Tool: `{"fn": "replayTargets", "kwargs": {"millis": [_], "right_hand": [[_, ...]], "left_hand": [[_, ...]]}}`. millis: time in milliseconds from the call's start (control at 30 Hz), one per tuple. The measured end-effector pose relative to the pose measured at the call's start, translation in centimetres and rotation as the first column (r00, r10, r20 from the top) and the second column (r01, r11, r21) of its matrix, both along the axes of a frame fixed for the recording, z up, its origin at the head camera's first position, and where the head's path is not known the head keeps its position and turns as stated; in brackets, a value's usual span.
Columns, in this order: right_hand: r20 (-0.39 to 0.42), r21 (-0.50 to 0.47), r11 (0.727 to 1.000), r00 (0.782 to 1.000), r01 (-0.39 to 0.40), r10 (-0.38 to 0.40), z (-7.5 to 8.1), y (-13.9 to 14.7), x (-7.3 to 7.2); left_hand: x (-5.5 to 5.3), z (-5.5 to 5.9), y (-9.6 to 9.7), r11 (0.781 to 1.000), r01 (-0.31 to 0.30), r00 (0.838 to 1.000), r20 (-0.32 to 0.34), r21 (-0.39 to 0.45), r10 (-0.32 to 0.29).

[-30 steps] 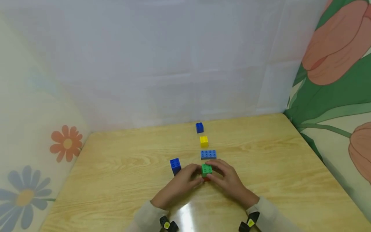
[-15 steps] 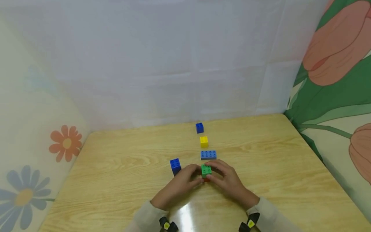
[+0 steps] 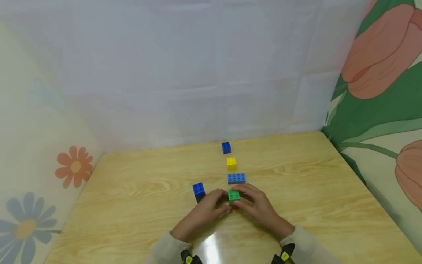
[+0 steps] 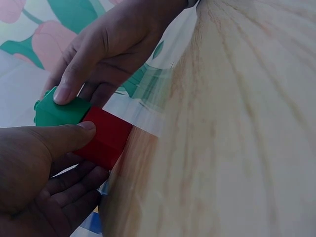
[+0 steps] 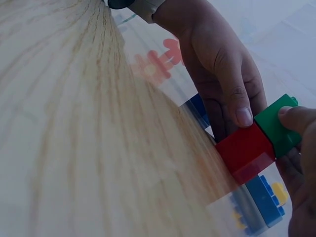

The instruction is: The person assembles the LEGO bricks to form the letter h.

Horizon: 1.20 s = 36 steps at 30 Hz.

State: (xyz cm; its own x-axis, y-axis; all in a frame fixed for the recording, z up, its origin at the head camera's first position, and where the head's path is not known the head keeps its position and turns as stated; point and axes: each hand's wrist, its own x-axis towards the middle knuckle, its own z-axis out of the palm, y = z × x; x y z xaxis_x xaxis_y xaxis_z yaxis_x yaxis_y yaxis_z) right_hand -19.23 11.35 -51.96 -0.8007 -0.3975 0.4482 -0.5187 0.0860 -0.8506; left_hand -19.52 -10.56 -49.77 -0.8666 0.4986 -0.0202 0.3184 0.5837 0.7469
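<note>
A green brick (image 3: 233, 196) sits on top of a red brick (image 4: 106, 136), and the red one stands on the wooden table. My left hand (image 3: 205, 210) holds the red brick, its thumb pressed on the near face and its fingers behind. Between thumb and fingers, my right hand (image 3: 259, 208) pinches the green brick from the right. The two faces meet closely in both wrist views. From the head view, only a sliver of red shows beneath the green. Just left of my left hand stands a dark blue brick (image 3: 199, 190), its lower part partly hidden by that hand.
Beyond my hands a row runs away from me: a wide lighter blue brick (image 3: 236, 178), a yellow brick (image 3: 231, 163) and a small dark blue brick (image 3: 226, 147). A white sheet (image 3: 197, 73) hangs behind the table (image 3: 132, 205). Flower-patterned panels flank both sides.
The head view has tilted slightly, so everything sits a little lower in it. The green brick shifts very slightly left over the red one. Both hands keep their holds.
</note>
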Motion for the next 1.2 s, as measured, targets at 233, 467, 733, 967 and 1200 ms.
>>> {"fn": "replayTargets", "kwargs": {"millis": [233,467,733,967,1200], "right_hand": [[-0.047,0.019,1.000,0.999,-0.019,0.020,0.1,0.0,-0.4],[-0.050,0.027,1.000,0.999,0.002,-0.001,1.0,-0.1,-0.7],[-0.023,0.034,0.999,1.000,-0.009,0.009,3.6,-0.2,0.6],[-0.022,0.034,0.999,1.000,-0.014,0.014,0.9,0.1,-0.4],[-0.042,0.032,0.998,0.998,-0.048,0.049,0.2,0.3,-0.5]], "left_hand": [[-0.2,0.3,-0.1,1.000,0.000,1.000,-0.015,0.003,0.000],[-0.5,0.8,0.0,1.000,-0.011,1.000,0.009,0.012,0.011],[-0.4,0.6,0.1,1.000,-0.011,1.000,0.027,0.011,0.011],[-0.2,0.5,0.1,1.000,-0.009,1.000,0.019,0.015,0.009],[0.0,0.1,0.1,1.000,-0.009,1.000,0.023,0.016,0.009]]}}
